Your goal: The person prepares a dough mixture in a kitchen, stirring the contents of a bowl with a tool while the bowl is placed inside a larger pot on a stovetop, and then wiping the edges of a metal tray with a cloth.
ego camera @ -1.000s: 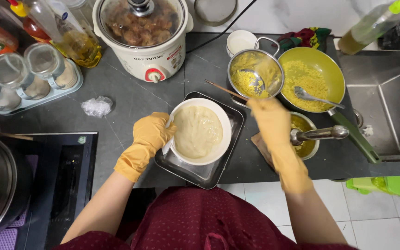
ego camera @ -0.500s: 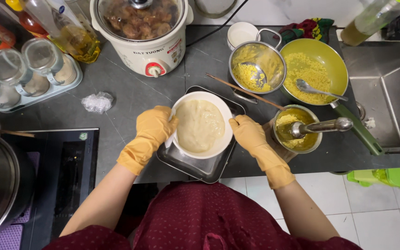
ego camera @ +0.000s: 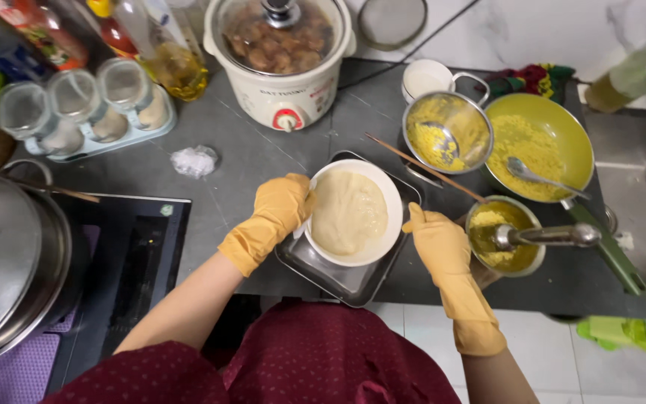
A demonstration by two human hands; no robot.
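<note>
Moved in from the pots at 2 o'clock since a second ago: right hand point(ego camera: 437, 239), now down against the white bowl point(ego camera: 356, 212). Bowl holds pale smooth batter point(ego camera: 347, 209), sits inside a square metal tray point(ego camera: 315, 265) at the centre of the dark counter point(ego camera: 248, 161), near its front edge. Braced from both sides, probably to steady or lift it level. Left hand point(ego camera: 278, 208), yellow-gloved, clasped on the rim at 9 o'clock, fingers curled over the edge. Right hand, also gloved, at 3 o'clock, palm to the wall; whether gripping or only touching, cannot tell. Forearms angled in from below. Further out: strainer point(ego camera: 447, 132) and yellow pan point(ego camera: 543, 146) at 2 o'clock, slow cooker point(ego camera: 278, 56) at 12.
</note>
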